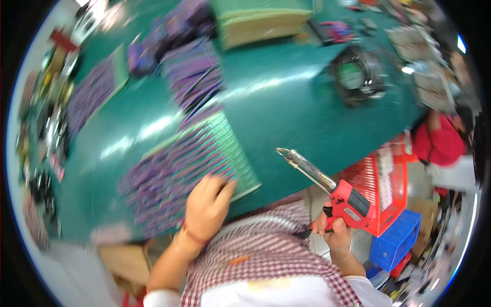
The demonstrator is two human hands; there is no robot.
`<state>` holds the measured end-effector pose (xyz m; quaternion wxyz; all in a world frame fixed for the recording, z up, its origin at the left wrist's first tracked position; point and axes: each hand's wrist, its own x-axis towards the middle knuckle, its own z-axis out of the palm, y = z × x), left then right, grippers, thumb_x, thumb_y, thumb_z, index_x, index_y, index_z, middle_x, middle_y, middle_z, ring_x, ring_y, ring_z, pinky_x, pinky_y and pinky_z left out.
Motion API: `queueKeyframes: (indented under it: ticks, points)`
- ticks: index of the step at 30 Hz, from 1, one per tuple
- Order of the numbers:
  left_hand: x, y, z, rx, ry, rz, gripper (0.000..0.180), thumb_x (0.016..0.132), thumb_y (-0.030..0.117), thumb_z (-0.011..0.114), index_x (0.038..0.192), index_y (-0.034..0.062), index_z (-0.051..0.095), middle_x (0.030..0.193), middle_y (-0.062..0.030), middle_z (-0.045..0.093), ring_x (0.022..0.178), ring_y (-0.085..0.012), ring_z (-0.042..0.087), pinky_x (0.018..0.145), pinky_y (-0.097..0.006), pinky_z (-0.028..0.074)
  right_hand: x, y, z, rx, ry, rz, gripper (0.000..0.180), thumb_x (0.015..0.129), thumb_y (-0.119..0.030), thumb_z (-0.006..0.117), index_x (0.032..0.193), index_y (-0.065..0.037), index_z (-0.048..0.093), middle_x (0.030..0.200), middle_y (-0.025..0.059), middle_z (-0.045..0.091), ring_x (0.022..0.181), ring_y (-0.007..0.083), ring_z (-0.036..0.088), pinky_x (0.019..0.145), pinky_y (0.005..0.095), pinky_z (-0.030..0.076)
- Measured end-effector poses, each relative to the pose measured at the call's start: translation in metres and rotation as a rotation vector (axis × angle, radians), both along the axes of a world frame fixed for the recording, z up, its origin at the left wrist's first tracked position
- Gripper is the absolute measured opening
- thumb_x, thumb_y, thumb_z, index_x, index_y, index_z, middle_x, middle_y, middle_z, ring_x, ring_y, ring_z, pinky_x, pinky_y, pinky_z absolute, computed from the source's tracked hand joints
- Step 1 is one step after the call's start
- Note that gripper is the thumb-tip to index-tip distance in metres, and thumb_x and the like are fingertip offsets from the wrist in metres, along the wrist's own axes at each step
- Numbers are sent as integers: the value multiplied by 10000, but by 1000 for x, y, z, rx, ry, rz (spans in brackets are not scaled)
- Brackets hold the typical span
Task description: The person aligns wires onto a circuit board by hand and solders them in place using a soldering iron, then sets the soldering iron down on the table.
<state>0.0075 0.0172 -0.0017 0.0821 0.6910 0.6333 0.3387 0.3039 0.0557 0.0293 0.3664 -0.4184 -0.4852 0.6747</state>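
Note:
My right hand grips a red soldering gun by its handle, with a finger at the black trigger. Its long metal barrel and tip point up and left over the table edge, apart from the board. My left hand is bent over the near right part of a light green board. Blur and the bent fingers hide whether anything is pinched there. Rows of purple and dark wires lie across this board and run past its left edge.
On the green table lie wire bundles, another wired board, a stack of green boards and a coil of black cable. A red basket and blue crate stand right. A person in red is at far right.

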Motion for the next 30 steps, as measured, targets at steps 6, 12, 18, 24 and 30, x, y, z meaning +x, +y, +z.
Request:
queueKeyframes:
  ticks: [6, 12, 18, 24, 30]
  points:
    - [2, -10, -5, -28, 98, 86, 213, 730, -38, 680, 930, 34, 673, 859, -100, 578, 782, -270, 582, 670, -378, 461, 36, 95, 19, 169, 358, -540, 454, 971, -481, 520, 1168, -73, 492, 596, 41, 453, 463, 137, 425, 492, 328, 434]
    - [19, -7, 19, 20, 210, 60, 129, 828, 46, 665, 955, 66, 671, 965, -107, 622, 899, -296, 577, 803, -403, 443, 130, 246, -12, -262, 692, -675, 347, 905, -371, 675, 1093, -134, 505, 698, 83, 508, 500, 135, 426, 499, 291, 412]
    - [20, -18, 15, 98, 250, 61, 139, 814, 63, 688, 952, 73, 679, 992, -103, 633, 917, -301, 583, 836, -436, 425, 137, 369, -68, -366, 785, -664, 431, 914, -422, 660, 1174, -116, 502, 877, 196, 573, 522, 168, 464, 520, 325, 495]
    - [20, -25, 23, 149, 224, 59, 131, 813, 32, 680, 940, 61, 678, 983, -117, 638, 919, -312, 585, 825, -440, 427, 156, 394, -66, -265, 527, -717, 469, 957, -516, 542, 1156, -92, 531, 834, 156, 587, 602, 258, 611, 619, 497, 574]
    - [25, -36, 26, 183, 239, 66, 141, 816, 14, 670, 949, 62, 679, 969, -120, 641, 903, -320, 584, 801, -439, 433, 170, 359, -11, 157, -1194, -468, 663, 972, -566, 350, 897, -3, 692, 676, 180, 679, 654, 339, 693, 721, 455, 564]
